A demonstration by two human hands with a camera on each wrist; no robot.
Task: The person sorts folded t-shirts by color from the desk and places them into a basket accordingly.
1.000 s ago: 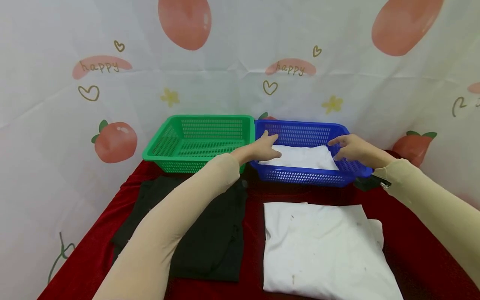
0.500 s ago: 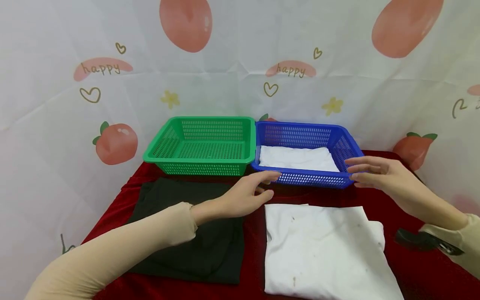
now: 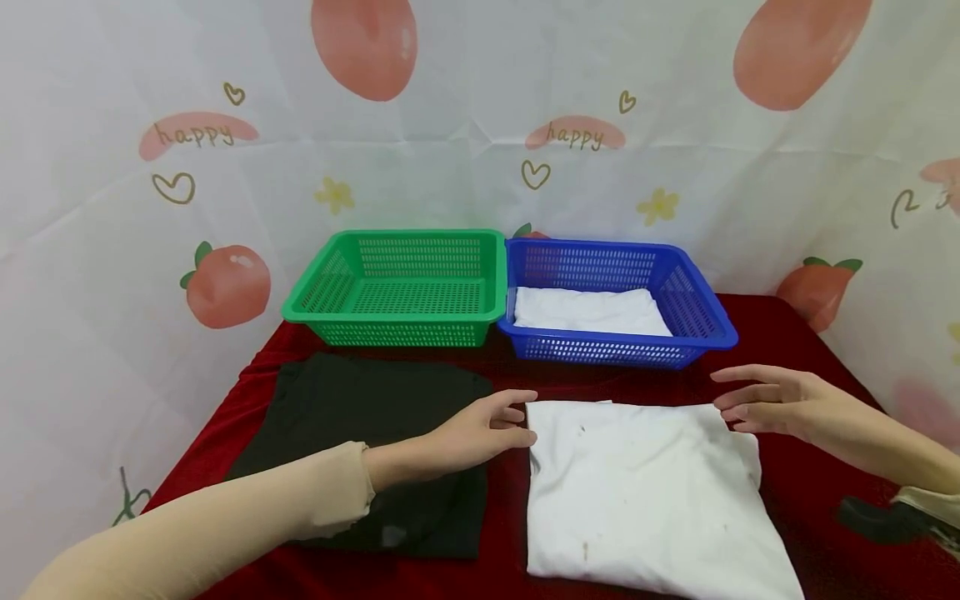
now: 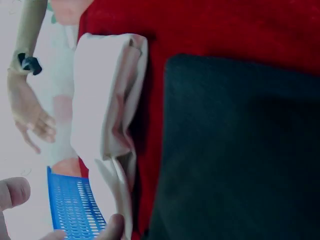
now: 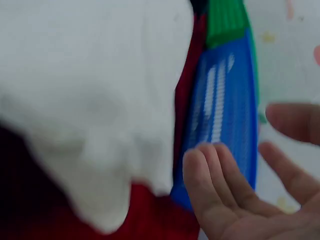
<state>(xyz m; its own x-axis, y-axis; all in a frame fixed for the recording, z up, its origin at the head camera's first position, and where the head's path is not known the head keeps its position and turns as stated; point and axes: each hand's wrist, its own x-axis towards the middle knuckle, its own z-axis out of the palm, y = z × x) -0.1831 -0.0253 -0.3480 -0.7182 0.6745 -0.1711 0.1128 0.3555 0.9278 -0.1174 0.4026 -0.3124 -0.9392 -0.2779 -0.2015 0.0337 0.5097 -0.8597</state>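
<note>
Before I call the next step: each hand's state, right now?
Left hand: open, by the white cloth; contact unclear.
Right hand: open, by its far right corner.

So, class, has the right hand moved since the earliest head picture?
Yes, the right hand has moved: from over the blue basket to outside its near right corner.

- Cannot see all of black cloth [image 3: 367,392], partly covered by left sleeve [image 3: 247,508].
- Cannot follow white cloth [image 3: 637,492] past head view's bottom edge.
- Cannot tell touch from gap between left hand [image 3: 468,433] and white cloth.
- Cannot make out dark wrist fitting [image 3: 873,518], blurred in head view.
</note>
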